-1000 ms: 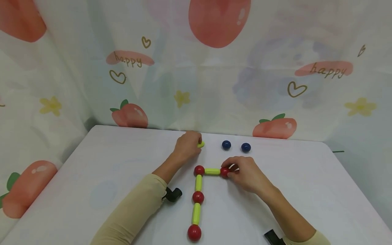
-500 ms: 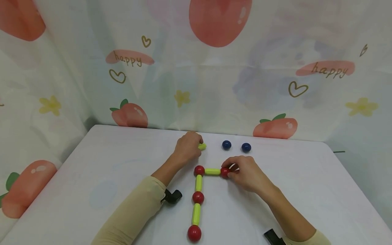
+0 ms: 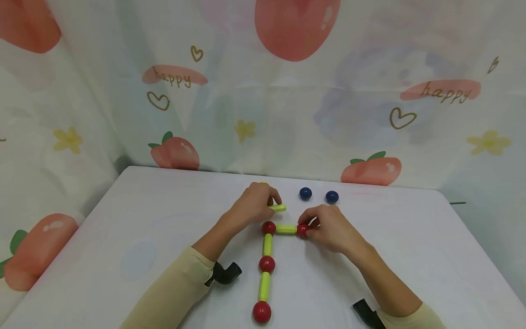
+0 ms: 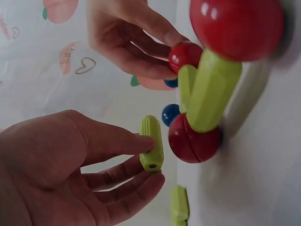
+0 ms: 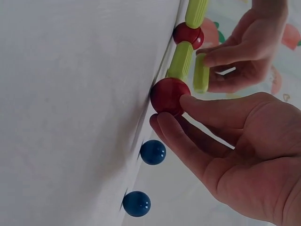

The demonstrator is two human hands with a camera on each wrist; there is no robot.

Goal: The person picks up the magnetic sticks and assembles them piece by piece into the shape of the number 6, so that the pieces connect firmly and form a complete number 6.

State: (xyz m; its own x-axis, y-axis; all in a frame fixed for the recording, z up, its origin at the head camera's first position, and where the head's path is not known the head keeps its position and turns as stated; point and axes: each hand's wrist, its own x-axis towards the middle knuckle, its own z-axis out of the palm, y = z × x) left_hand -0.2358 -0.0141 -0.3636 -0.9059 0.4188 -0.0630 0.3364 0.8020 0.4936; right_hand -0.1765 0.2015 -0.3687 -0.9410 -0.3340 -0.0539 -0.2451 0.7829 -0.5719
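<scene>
My left hand [image 3: 254, 203] pinches a yellow-green magnetic rod [image 4: 151, 143] between thumb and fingers, above the far end of a joined figure. That figure has a column of red balls and yellow-green rods, with a rod [image 3: 286, 229] branching right from its top red ball [image 3: 269, 228]. At the end of this branch, my right hand [image 3: 330, 228] pinches a red ball [image 5: 170, 96] by thumb and fingertips. The middle red ball [image 3: 267, 264] and the near red ball [image 3: 261, 312] lie on the table, linked by another rod [image 3: 264, 286].
Two blue balls [image 3: 305, 193] [image 3: 332, 197] lie near the table's back edge. Another yellow-green rod [image 4: 179, 203] lies on the table beyond my left hand. A printed curtain [image 3: 283, 114] hangs right behind the white table [image 3: 172, 237].
My left hand has drawn the rod toward me and slightly right, off the back of the table, uncovering another rod behind it. My right hand stays on the red ball.
</scene>
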